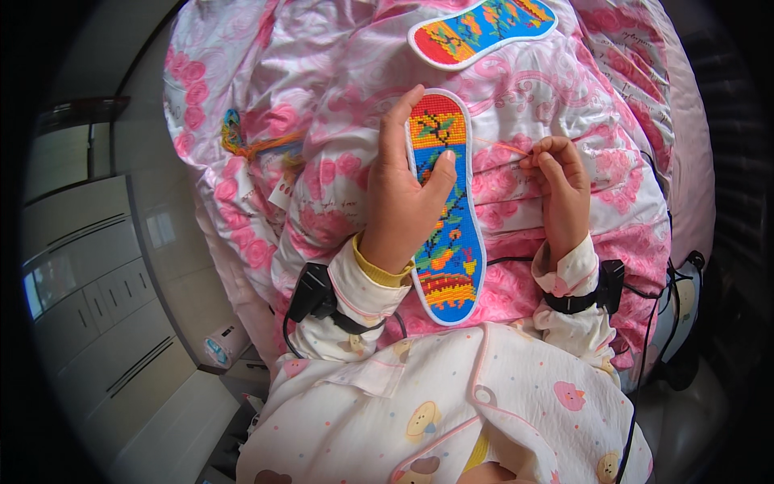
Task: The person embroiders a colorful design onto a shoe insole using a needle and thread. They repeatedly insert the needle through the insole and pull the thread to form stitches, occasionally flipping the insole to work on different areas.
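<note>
My left hand [408,187] grips a cross-stitched insole [456,242], its thumb on the stitched face and its fingers along and behind the left edge. Red and yellow bands top the insole, and flowers on blue fill its middle. An orange thread [499,144] runs from near the insole's upper right edge to my right hand [559,187], which pinches it between thumb and fingers. Whether a needle is in those fingertips cannot be made out. A second insole [484,30] with a like pattern lies farther off on the pink floral bedding [338,78].
A bundle of coloured embroidery threads [254,142] rests on the bedding at left, beside a small white tag [282,193]. Black cables [659,290] hang at the right and lead to the wrist straps. A white canister [225,346] stands at lower left near pale cabinets [91,302].
</note>
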`<action>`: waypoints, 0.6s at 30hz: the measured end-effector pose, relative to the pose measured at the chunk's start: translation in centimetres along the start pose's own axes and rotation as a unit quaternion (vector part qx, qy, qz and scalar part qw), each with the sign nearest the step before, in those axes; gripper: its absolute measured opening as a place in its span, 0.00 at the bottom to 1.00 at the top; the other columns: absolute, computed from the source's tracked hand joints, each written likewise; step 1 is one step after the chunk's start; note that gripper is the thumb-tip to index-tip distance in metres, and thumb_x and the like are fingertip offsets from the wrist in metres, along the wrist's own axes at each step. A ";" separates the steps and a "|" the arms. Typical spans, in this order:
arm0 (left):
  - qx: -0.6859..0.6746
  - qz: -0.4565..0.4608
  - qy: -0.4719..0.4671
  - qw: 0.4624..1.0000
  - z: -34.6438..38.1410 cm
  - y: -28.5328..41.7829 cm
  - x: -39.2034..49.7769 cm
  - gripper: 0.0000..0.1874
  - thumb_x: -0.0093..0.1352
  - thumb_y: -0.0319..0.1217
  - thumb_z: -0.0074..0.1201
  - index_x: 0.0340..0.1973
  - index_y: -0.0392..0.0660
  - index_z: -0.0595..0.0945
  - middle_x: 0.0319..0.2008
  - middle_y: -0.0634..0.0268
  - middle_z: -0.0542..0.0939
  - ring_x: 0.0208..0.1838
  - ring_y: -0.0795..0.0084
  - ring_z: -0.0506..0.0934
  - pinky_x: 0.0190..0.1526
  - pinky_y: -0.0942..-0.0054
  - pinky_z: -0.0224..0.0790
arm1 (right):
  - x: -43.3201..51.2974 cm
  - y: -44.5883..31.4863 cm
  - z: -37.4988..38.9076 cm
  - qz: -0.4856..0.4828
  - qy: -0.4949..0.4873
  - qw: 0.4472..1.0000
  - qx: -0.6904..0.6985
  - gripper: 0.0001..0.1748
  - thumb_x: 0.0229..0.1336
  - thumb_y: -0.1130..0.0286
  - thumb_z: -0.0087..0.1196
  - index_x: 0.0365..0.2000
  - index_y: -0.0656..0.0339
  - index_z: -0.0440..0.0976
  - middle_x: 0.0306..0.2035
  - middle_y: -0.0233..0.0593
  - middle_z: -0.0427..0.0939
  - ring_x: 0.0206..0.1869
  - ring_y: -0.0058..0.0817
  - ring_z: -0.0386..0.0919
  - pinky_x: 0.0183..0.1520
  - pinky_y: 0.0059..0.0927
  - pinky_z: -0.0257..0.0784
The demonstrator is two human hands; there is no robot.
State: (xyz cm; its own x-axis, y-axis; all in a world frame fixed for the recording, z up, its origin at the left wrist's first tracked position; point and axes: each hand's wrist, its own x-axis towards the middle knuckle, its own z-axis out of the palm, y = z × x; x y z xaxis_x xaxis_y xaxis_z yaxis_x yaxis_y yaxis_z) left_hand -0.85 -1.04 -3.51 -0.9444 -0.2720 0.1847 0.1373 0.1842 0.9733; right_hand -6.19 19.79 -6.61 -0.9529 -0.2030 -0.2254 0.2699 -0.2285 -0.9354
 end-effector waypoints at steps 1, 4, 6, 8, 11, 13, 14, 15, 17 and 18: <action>0.004 0.004 -0.001 1.000 0.0 0.0 0.0 0.33 0.67 0.19 0.53 0.68 0.41 0.62 0.58 0.52 0.74 0.57 0.63 0.77 0.58 0.65 0.70 | 0.0 0.0 0.0 -0.001 -0.001 1.000 -0.001 0.04 0.68 0.75 0.48 0.40 0.63 0.71 0.38 0.30 0.74 0.40 0.18 0.75 0.49 0.22 0.71; 0.008 0.017 -0.006 1.000 -0.1 0.0 0.0 0.32 0.68 0.20 0.53 0.68 0.41 0.62 0.59 0.51 0.73 0.58 0.62 0.76 0.60 0.65 0.69 | -0.1 0.1 0.0 -0.002 -0.003 1.000 0.001 0.04 0.67 0.75 0.48 0.40 0.63 0.71 0.38 0.30 0.74 0.40 0.19 0.75 0.49 0.22 0.71; 0.016 0.022 -0.008 1.000 -0.1 0.0 -0.1 0.33 0.68 0.20 0.52 0.68 0.40 0.62 0.60 0.52 0.72 0.59 0.62 0.75 0.61 0.65 0.68 | -0.2 0.0 0.0 -0.003 -0.002 1.000 -0.001 0.04 0.67 0.75 0.49 0.40 0.63 0.71 0.38 0.30 0.74 0.40 0.19 0.75 0.49 0.22 0.71; 0.000 0.017 -0.009 1.000 -0.1 0.0 -0.3 0.34 0.69 0.19 0.51 0.69 0.40 0.60 0.61 0.54 0.71 0.60 0.66 0.74 0.62 0.67 0.66 | -0.3 0.0 0.0 0.001 0.005 1.000 -0.002 0.04 0.67 0.75 0.49 0.40 0.62 0.71 0.38 0.30 0.74 0.40 0.20 0.76 0.49 0.22 0.72; -0.063 -0.010 -0.014 0.998 0.0 -0.1 -0.3 0.34 0.70 0.17 0.49 0.71 0.41 0.58 0.62 0.60 0.70 0.62 0.72 0.71 0.64 0.72 0.63 | -0.4 -0.3 -0.4 0.034 -0.008 0.992 0.120 0.05 0.67 0.75 0.49 0.41 0.62 0.71 0.37 0.31 0.74 0.40 0.21 0.77 0.47 0.22 0.73; -0.095 -0.027 -0.020 0.995 -0.3 0.0 -0.4 0.35 0.71 0.17 0.49 0.72 0.42 0.57 0.61 0.60 0.71 0.61 0.73 0.72 0.63 0.72 0.64 | -0.4 -0.5 -0.8 0.039 -0.023 0.982 0.182 0.06 0.67 0.75 0.49 0.43 0.63 0.70 0.36 0.32 0.74 0.39 0.22 0.77 0.45 0.21 0.74; -0.093 -0.028 -0.018 0.995 -0.2 0.0 -0.4 0.35 0.71 0.17 0.49 0.72 0.43 0.55 0.60 0.60 0.73 0.59 0.73 0.73 0.61 0.73 0.66 | -0.4 -0.5 -1.0 0.045 -0.033 0.977 0.207 0.06 0.67 0.75 0.49 0.43 0.63 0.70 0.36 0.32 0.74 0.39 0.22 0.77 0.45 0.21 0.74; -0.105 -0.032 -0.015 0.994 -0.3 0.2 -0.3 0.36 0.72 0.18 0.49 0.73 0.43 0.55 0.59 0.59 0.73 0.59 0.74 0.74 0.61 0.73 0.66 | -0.5 -0.6 -1.2 0.051 -0.047 0.968 0.240 0.06 0.67 0.75 0.48 0.43 0.64 0.70 0.36 0.33 0.73 0.39 0.22 0.77 0.44 0.21 0.74; -0.127 -0.041 -0.010 0.991 -0.3 0.6 -0.3 0.36 0.72 0.18 0.49 0.73 0.44 0.54 0.58 0.58 0.75 0.58 0.74 0.74 0.60 0.74 0.66 | -0.6 -0.6 -1.3 0.054 -0.049 0.963 0.259 0.06 0.67 0.74 0.48 0.43 0.64 0.70 0.35 0.33 0.73 0.39 0.23 0.77 0.44 0.20 0.74; -0.184 -0.068 -0.008 0.981 -0.2 0.8 -0.4 0.37 0.72 0.18 0.50 0.73 0.45 0.54 0.57 0.57 0.76 0.55 0.74 0.76 0.59 0.73 0.69 | -0.7 -0.6 -1.3 0.052 -0.051 0.961 0.266 0.06 0.67 0.74 0.48 0.43 0.64 0.69 0.35 0.33 0.73 0.39 0.23 0.77 0.45 0.20 0.73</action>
State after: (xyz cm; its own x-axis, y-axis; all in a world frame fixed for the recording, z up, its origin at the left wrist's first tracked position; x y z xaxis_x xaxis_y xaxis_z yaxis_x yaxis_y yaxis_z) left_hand -0.26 -0.97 -2.75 -0.9655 -0.2555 0.0508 0.1059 -0.2066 0.9727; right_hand -5.92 21.36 -6.22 -0.9056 -0.3371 -0.2574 0.4217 -0.6514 -0.6308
